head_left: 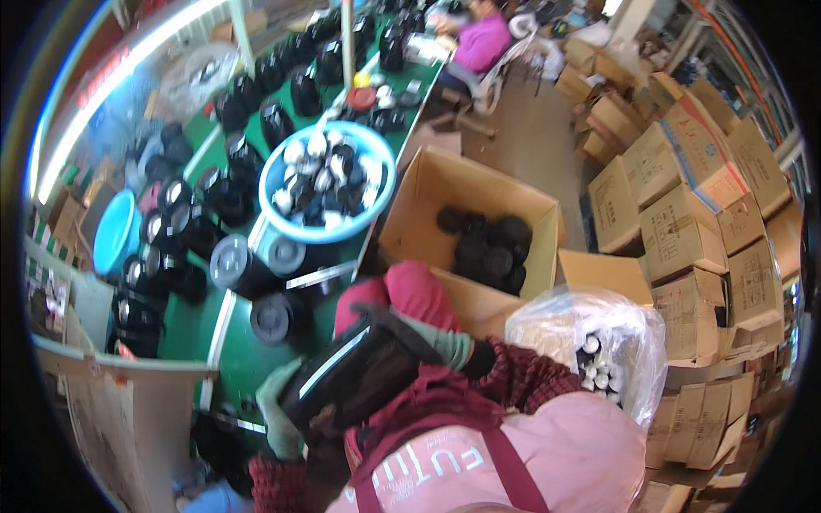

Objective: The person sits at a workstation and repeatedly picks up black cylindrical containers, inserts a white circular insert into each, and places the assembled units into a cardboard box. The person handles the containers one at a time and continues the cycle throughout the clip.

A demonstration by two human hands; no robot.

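Note:
A glossy black, rounded cylinder-like housing [346, 374] lies tilted across my lap, close to my apron. My left hand [280, 412], in a pale green glove, grips its left end. At the upper right end is my right hand [440, 340], also gloved, with its fingers closed around a dark rim; part of those fingers blends into the black and is hard to make out. Just ahead on the green table stand round black containers [278, 318] with flat tops. Beyond them a light-blue basin [267, 184] holds many small white and black parts.
Right of the table stands an open cardboard box [537, 201] with black round parts inside. A clear plastic bag [637, 329] with white-tipped parts sits by my right elbow. Several black housings [278, 124] line the table [184, 329]. Stacked cartons [676, 227] fill the right; a person [483, 43] sits far off.

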